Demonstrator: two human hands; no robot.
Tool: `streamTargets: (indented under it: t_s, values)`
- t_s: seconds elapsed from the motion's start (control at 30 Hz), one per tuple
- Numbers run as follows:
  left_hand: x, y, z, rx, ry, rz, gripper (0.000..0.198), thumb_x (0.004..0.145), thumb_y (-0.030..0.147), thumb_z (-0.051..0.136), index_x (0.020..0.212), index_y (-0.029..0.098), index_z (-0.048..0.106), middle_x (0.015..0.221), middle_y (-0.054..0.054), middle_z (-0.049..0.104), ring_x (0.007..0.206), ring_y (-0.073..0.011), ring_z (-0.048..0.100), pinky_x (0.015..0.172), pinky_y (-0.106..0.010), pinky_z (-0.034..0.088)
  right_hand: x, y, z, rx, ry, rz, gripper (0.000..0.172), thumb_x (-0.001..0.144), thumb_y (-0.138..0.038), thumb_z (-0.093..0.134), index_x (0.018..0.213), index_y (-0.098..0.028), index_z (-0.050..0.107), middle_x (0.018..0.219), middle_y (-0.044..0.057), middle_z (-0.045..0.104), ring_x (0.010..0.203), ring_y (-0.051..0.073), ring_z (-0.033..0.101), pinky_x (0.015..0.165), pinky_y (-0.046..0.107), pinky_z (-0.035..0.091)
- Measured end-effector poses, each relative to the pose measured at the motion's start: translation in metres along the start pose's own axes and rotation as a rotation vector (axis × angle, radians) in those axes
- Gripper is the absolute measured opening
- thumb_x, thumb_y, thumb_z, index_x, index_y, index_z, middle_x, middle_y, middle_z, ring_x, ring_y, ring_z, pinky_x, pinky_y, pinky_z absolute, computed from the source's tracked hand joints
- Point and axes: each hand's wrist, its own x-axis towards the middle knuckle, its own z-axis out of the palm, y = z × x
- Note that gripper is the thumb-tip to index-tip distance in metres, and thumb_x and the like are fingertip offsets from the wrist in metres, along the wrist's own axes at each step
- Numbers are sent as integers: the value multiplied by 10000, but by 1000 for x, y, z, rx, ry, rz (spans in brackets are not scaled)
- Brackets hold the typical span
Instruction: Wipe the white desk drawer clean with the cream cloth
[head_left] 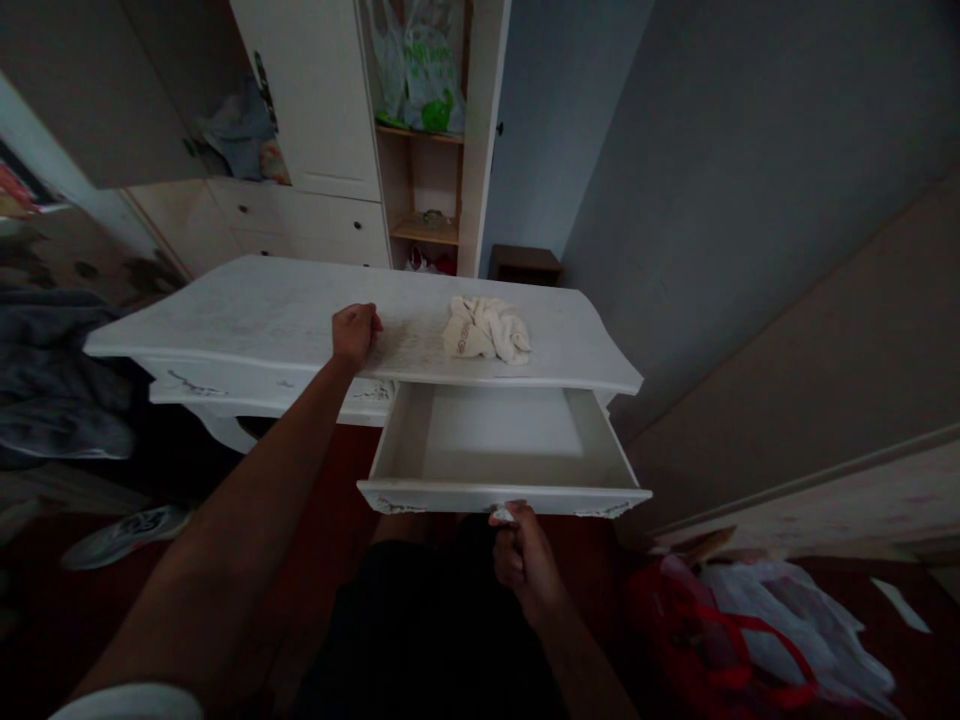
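A white drawer [495,440] is pulled out from the right side of a white desk [300,300], and nothing lies inside it. My right hand [527,562] pinches the small pale knob [502,514] at the middle of the drawer's front. Closed into a fist, my left hand [355,334] rests on the desktop, left of a crumpled cream cloth [487,330] with dark print. I see nothing held in the left fist, and it is apart from the cloth.
Behind the desk stands a white wardrobe [315,90], its shelves holding plastic bags [431,70]. A wall [712,200] rises at the right. On the floor lie a red bag [697,630], white plastic [795,620] and a shoe [124,535]. Grey fabric [60,390] hangs at the left.
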Motion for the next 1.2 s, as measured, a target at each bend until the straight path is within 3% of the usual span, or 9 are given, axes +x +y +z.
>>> streamTargets:
  t_s: [0.5,0.63,0.77,1.0,1.1,1.2]
  values:
    - [-2,1,1,-54,18,-54,257,744,288,563,510,198,508,431,39,487,338,-67,367,345,-196,252,-25,84,-30,-57,134,-45,531,742,-715,577,720,-185,610,362,-94,338,344,57,232,378,213,149]
    - [-2,1,2,-57,11,-56,270,751,283,556,499,199,505,422,39,482,329,-67,361,341,-197,243,-22,88,-28,-118,172,-99,508,738,-711,559,658,-211,595,371,-73,330,353,72,254,388,226,173]
    - [-3,2,3,-11,5,-58,276,753,299,561,501,199,515,415,41,472,327,-70,356,349,-199,247,-19,82,-26,-186,162,-85,480,634,-744,579,612,-264,583,347,-42,345,319,127,324,370,259,179]
    - [-14,10,2,213,-82,29,289,754,291,555,484,188,546,399,37,467,374,-88,379,390,-208,265,-14,73,-34,-271,79,-84,490,586,-789,572,770,-354,705,376,-29,443,319,179,437,332,278,230]
    - [-13,10,6,286,-90,-20,277,738,267,574,472,190,557,389,35,461,391,-100,384,412,-217,267,-10,74,-37,-309,56,-87,479,738,-741,563,912,-322,716,541,-14,600,439,166,540,373,275,378]
    - [-7,9,23,290,-104,-79,259,711,254,623,469,192,555,405,14,496,411,-123,431,437,-234,300,-8,73,-38,-343,30,-87,291,899,-483,627,1081,-261,673,974,43,708,787,193,660,603,308,552]
